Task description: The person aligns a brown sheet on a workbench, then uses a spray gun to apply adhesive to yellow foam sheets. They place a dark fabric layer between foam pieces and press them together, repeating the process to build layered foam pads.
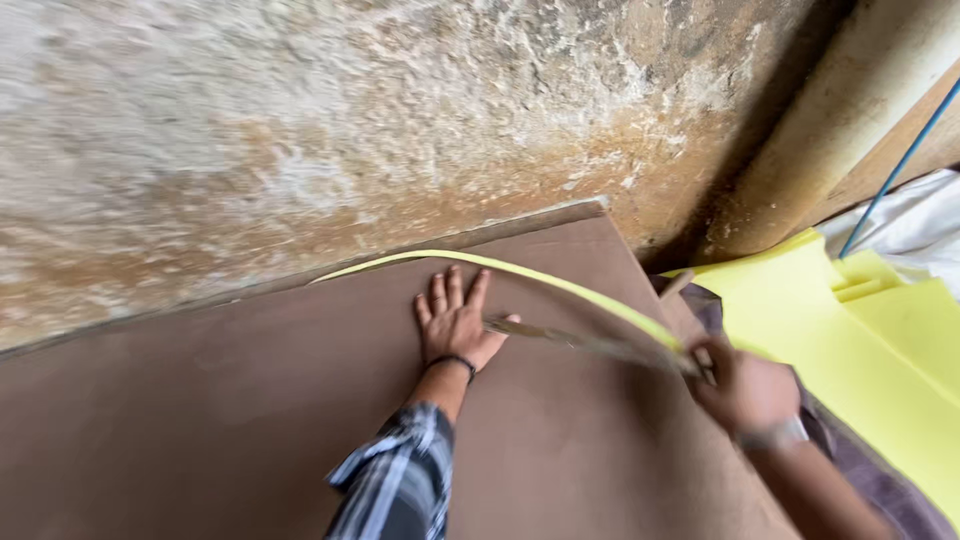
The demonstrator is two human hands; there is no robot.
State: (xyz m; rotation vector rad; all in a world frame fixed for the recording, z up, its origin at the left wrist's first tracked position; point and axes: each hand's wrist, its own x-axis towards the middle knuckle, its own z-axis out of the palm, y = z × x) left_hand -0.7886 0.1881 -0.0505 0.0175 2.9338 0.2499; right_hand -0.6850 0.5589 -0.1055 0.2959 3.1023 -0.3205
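- Rough plaster wall (300, 120) fills the top of the view, stained brown w/ white flaky patches; it sits just beyond the fingertips of both hands.
- Brown board (250, 420) lies flat under both hands, far edge running along the wall base.
- Left hand (455, 325): spread wide, palm down, pressed flat on the board; fingers point toward the wall. Black band at the wrist, plaid sleeve (395, 485) behind it.
- Right hand (745, 385): closed in a fist round the handle end of a long thin blade (580, 342); watch or bracelet on the wrist. Blade is motion-blurred, so exact kind can't be told.
- Blade reaches from the right fist leftward, tip touching or just beside the left thumb – can't tell which.
- Thin yellow strip (520, 270) arcs just past the left fingertips, from the board's far edge over to the right hand, above the blade.
- Yellow foam sheets (870, 350) stacked to the right of the right hand, beyond the board edge.
- Blue rod or cord (900, 165) slants up above the foam, beside a pale pipe-like column (850, 100), well past the right hand.
- White cloth or plastic (920, 225) near the top right, behind the foam.
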